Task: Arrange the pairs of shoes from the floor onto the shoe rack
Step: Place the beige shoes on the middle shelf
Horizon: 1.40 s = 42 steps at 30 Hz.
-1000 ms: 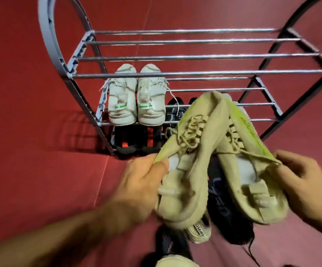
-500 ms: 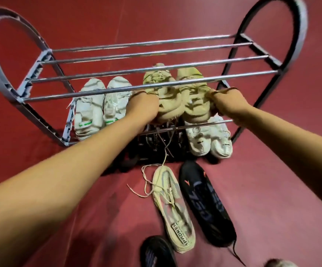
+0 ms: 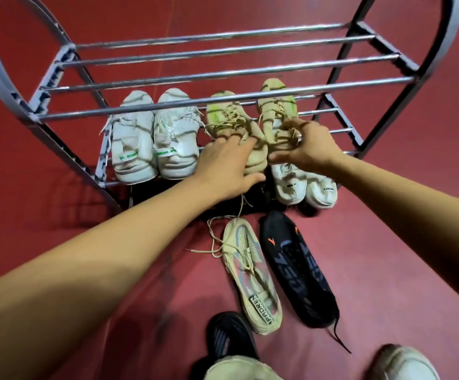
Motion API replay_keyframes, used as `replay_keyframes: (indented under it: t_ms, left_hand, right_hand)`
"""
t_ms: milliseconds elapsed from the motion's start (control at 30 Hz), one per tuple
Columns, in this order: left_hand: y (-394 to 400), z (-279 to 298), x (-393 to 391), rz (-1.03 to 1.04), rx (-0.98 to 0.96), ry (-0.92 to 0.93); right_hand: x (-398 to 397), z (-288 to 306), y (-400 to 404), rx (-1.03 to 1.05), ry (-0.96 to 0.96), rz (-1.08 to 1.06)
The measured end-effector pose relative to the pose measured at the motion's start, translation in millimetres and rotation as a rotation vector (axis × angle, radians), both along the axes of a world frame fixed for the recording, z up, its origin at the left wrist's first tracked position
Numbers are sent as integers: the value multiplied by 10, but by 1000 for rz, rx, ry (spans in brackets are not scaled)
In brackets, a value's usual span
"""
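Observation:
The metal shoe rack stands on the red floor. A beige pair with green edges rests on its middle shelf, toes pointing away. My left hand grips the heel of the left beige shoe, fingers on top and thumb underneath. My right hand holds the heel of the right beige shoe, which sits slightly further back. A white pair stands to the left on the same shelf.
Another white pair sits on the lower shelf at the right, next to dark shoes in shadow. On the floor lie a cream sneaker, a black shoe, another black shoe and light shoes at the bottom edge.
I carried the beige pair from mid-air onto the middle shelf. Since half a second ago the two shoes have spread apart and my fingers have loosened over the heels.

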<state>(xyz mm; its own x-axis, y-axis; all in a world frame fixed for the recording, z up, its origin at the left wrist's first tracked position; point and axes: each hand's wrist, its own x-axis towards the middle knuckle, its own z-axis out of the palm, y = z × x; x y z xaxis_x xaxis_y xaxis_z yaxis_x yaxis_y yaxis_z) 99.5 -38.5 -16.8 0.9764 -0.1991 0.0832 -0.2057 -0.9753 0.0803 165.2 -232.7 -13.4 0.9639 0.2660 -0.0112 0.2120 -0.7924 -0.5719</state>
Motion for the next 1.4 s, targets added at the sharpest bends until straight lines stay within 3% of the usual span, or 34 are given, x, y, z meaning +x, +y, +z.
replay_keyframes:
  t_ms: [133,367,667,833,1100,1267,1333,1400]
  left_hand:
    - [-16,-108,-20,-26,-3,-82]
    - [380,-169,-137,-8,-8,-212]
    - [269,-96,-78,80,-72,-194]
    - [219,-69,-35,130,-96,-203]
    - [297,-212,-86,90,-122,-190]
    - [406,-360,-488,-5,-239,-389]
    - [499,-532,-738,4,-317,-364]
    - [592,-805,-1030,49,-392,-222]
  right_hand:
    - [26,-29,-53,180,8,-49]
    - [-106,-151,166,297,-40,-42]
    - [-219,-159,111,62,-144,-11]
    - [-206,-82,114,-10,-105,-1]
    - [-294,-267,83,52,-110,68]
    - [-411,-402,-201,88,-247,95]
    - [-581,-466,-320,158,-290,7]
    - [-763,-573,-407,185,-326,-48]
